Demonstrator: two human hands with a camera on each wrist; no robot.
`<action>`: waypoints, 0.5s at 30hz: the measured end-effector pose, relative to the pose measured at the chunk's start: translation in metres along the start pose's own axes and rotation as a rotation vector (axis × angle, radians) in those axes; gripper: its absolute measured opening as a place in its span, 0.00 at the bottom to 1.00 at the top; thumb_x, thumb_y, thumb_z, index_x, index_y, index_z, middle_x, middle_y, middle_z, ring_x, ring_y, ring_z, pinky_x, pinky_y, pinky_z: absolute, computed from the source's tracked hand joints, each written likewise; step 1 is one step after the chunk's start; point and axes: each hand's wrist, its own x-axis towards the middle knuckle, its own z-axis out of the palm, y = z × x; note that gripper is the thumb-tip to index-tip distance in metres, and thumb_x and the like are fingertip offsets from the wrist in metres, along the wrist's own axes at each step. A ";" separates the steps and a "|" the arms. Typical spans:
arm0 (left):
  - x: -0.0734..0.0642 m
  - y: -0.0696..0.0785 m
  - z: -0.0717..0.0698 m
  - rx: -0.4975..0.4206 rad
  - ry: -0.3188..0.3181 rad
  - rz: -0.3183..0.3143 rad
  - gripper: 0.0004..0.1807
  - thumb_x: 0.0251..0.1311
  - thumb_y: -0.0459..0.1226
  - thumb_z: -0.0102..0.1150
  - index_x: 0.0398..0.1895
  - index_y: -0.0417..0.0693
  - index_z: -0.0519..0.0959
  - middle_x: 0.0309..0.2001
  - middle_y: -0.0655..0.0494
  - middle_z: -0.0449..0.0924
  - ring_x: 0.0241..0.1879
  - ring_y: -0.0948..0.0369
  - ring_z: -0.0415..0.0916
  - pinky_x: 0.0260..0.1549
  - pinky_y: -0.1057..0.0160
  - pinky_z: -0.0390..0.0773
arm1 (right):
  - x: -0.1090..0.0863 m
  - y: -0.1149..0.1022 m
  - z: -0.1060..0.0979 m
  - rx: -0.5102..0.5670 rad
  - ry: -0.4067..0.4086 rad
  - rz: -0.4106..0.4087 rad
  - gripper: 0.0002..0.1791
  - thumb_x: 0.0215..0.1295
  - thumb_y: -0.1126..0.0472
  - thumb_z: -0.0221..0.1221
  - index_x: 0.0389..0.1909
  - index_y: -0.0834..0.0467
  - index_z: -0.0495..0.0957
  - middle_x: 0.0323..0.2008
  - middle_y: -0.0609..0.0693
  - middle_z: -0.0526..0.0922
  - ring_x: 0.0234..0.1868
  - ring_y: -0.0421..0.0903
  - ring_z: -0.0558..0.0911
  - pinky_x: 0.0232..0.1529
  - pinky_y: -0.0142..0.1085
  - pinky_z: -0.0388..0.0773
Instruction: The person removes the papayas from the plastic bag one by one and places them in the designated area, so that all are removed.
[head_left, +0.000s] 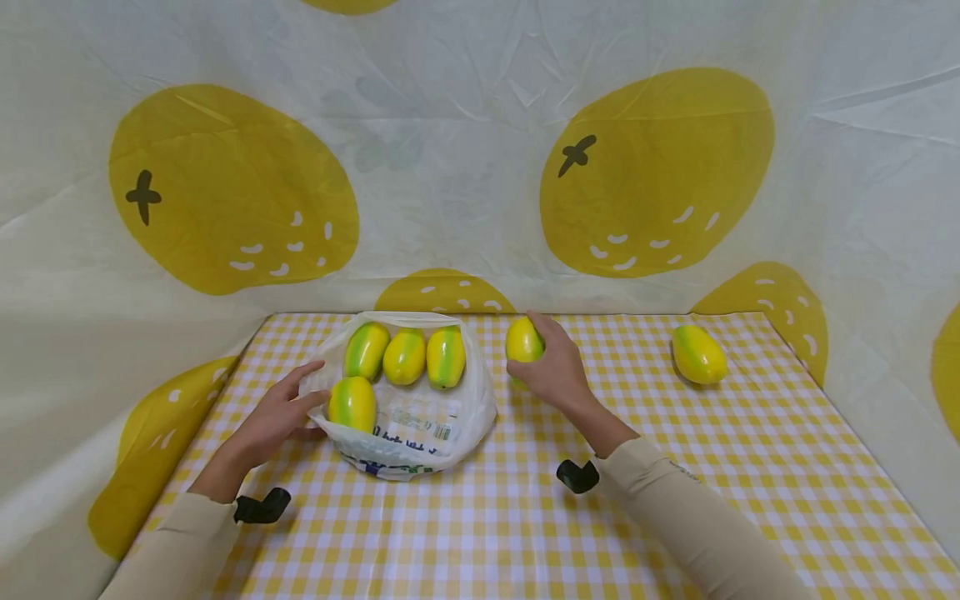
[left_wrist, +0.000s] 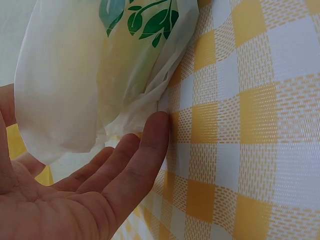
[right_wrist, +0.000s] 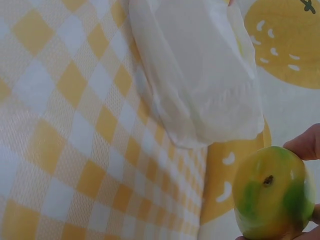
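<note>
Pinching a yellow-green fruit between thumb and fingers of the right hand, just right of frame centre, beside the plastic bag. Spreading the fingers of the left hand at the bag's left rim, left of centre. Apt to slip, being glossy and rounded. Apt to snag the floppy rim if carried low, jostling the four fruits inside. Worth not bumping the loose fruit at frame right, likely to roll.

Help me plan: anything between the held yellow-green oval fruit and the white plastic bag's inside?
Only the raised right wall of the white plastic bag; nothing else visible separates it from the fruit in the right hand.
</note>
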 end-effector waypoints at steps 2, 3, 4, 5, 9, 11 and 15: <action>0.000 -0.001 0.000 0.003 0.000 -0.001 0.42 0.79 0.47 0.53 0.87 0.55 0.43 0.83 0.30 0.37 0.59 0.51 0.78 0.50 0.48 0.88 | 0.001 0.003 -0.002 -0.013 0.003 0.003 0.48 0.60 0.59 0.68 0.81 0.55 0.60 0.80 0.57 0.62 0.65 0.62 0.76 0.57 0.56 0.81; 0.000 -0.001 0.000 0.004 -0.001 -0.002 0.42 0.79 0.47 0.53 0.87 0.55 0.43 0.83 0.30 0.37 0.59 0.51 0.78 0.50 0.49 0.88 | 0.002 0.005 -0.003 -0.016 0.004 0.003 0.48 0.60 0.59 0.68 0.81 0.56 0.60 0.80 0.57 0.62 0.65 0.62 0.75 0.57 0.56 0.81; 0.000 -0.001 0.000 0.004 -0.002 -0.002 0.42 0.79 0.47 0.53 0.87 0.55 0.43 0.83 0.30 0.36 0.58 0.52 0.78 0.50 0.49 0.88 | 0.002 0.006 -0.004 -0.020 0.005 0.001 0.48 0.60 0.59 0.68 0.81 0.56 0.60 0.80 0.58 0.62 0.65 0.63 0.75 0.57 0.56 0.81; -0.001 -0.001 -0.001 0.004 -0.002 -0.001 0.42 0.79 0.47 0.53 0.87 0.55 0.43 0.83 0.31 0.36 0.58 0.52 0.78 0.50 0.49 0.88 | 0.002 0.007 -0.005 -0.020 0.005 0.002 0.48 0.60 0.59 0.68 0.81 0.57 0.60 0.80 0.58 0.62 0.65 0.63 0.75 0.58 0.56 0.81; -0.001 -0.002 -0.001 0.003 -0.003 0.000 0.42 0.79 0.47 0.53 0.87 0.55 0.43 0.83 0.31 0.37 0.56 0.54 0.79 0.50 0.49 0.88 | 0.003 0.012 -0.010 -0.019 0.003 0.004 0.48 0.60 0.59 0.68 0.81 0.57 0.59 0.80 0.59 0.61 0.66 0.63 0.75 0.58 0.57 0.81; -0.001 -0.001 -0.001 -0.001 -0.002 0.000 0.42 0.79 0.47 0.53 0.87 0.54 0.43 0.83 0.31 0.38 0.55 0.56 0.79 0.50 0.50 0.88 | 0.004 0.015 -0.012 -0.020 0.003 0.009 0.48 0.61 0.59 0.68 0.82 0.56 0.59 0.80 0.59 0.61 0.66 0.63 0.75 0.58 0.57 0.81; -0.001 0.000 -0.001 -0.009 -0.004 0.004 0.42 0.80 0.46 0.52 0.87 0.54 0.43 0.83 0.30 0.41 0.54 0.55 0.80 0.49 0.50 0.89 | 0.004 0.020 -0.017 -0.021 0.004 0.021 0.48 0.62 0.59 0.68 0.82 0.56 0.58 0.80 0.59 0.60 0.67 0.63 0.74 0.59 0.57 0.81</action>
